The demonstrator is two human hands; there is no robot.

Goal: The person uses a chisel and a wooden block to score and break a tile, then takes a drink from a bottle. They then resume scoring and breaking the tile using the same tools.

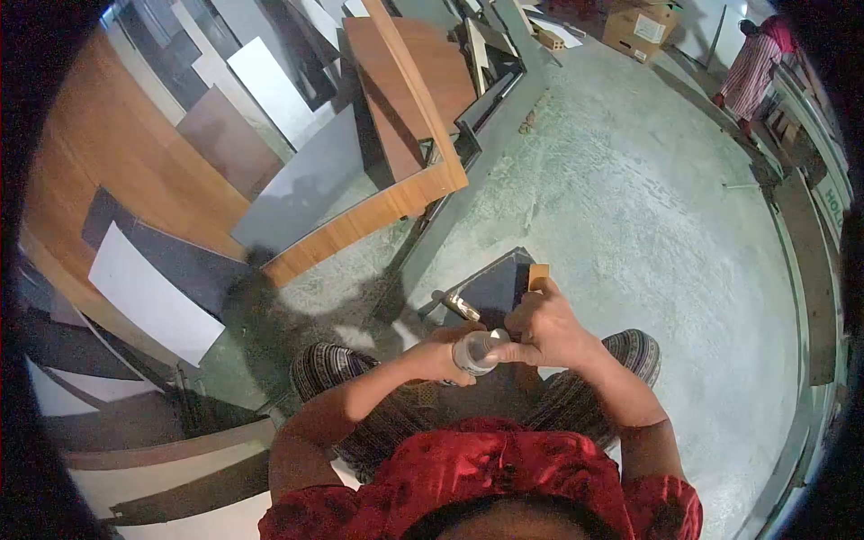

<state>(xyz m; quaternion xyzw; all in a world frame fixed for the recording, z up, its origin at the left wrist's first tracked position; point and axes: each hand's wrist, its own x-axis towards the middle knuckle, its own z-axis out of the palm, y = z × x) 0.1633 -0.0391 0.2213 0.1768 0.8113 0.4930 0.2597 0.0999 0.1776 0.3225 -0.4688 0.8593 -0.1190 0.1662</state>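
My left hand (443, 358) is wrapped round a small clear bottle (472, 355) with pale print on its side, held tilted between my knees. My right hand (545, 326) is closed beside it, with the thumb stretched across to the bottle's top end. A flat orange-brown piece (539, 272) shows just past my right knuckles; I cannot tell what that hand grips. Under and beyond both hands is a dark flat board (504, 277). A shiny metal fitting (463, 307) lies at the board's left side, close to my left fingers.
Wood and laminate panels (135, 153) lean on the left, with an L-shaped wooden frame (378, 211) jutting toward me. Beyond the board spreads concrete floor (630, 207). A cardboard box (641, 29) stands at the back. A person in striped clothing (754, 70) bends at the far right.
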